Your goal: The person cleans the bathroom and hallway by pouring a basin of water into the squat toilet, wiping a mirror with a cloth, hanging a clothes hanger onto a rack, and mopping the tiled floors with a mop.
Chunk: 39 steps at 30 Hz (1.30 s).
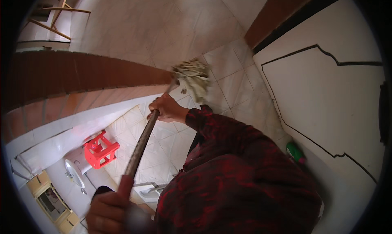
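Note:
A mop crosses the view on a slant, its worn handle [143,142] running from the lower left up to the doorway. My left hand [107,213] is closed round the reddish grip at the near end. Farther along the handle, my right hand [169,108] is wrapped round it, the arm in a dark red patterned sleeve. The shaggy, pale greenish mop head [194,76] lies on the floor tiles [232,87] beside the end of a brown door frame [90,72]. Its strands are slightly blurred.
A red plastic stool [100,152] stands at left near a white washbasin [73,173] and a mirror cabinet [53,201]. To the right is a white door panel [322,91] with dark trim; a green object [293,151] lies at its foot. Wooden furniture legs [61,13] show far left.

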### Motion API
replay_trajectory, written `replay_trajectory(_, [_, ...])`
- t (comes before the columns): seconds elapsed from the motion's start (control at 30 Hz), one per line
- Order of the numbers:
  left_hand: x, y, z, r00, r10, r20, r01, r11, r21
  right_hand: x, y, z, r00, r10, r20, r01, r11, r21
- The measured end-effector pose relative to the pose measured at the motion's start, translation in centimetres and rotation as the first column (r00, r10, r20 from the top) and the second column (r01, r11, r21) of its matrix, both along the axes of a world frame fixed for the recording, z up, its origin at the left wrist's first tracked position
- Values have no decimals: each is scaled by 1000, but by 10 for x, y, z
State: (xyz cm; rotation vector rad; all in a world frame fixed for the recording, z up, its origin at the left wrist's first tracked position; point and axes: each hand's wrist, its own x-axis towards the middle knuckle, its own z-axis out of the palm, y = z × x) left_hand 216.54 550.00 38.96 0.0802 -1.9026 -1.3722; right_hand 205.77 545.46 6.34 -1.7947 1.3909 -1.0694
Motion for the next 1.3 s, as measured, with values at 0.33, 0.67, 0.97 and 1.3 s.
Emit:
replay_trajectory(0.33, [49,-41,-1,983,-180,-28,168,954,-247,-38,-77,37,972,-214,100,235,906,-352])
replay_trajectory(0.67, [-11,-83,-73,827,395,-400,-321,916,241,-186,-109,22,949,-285,-137,223,911,-348])
replay_trajectory(0.97, [-249,-170,-199,978,75,193,-163,855,493,-388,-103,-131,855,-374,-360,431,897,92])
replay_trajectory(1.3, [-325,-227,-138,923,4,384,-132,942,308,-385,-180,-127,910,-265,-319,337,921,195])
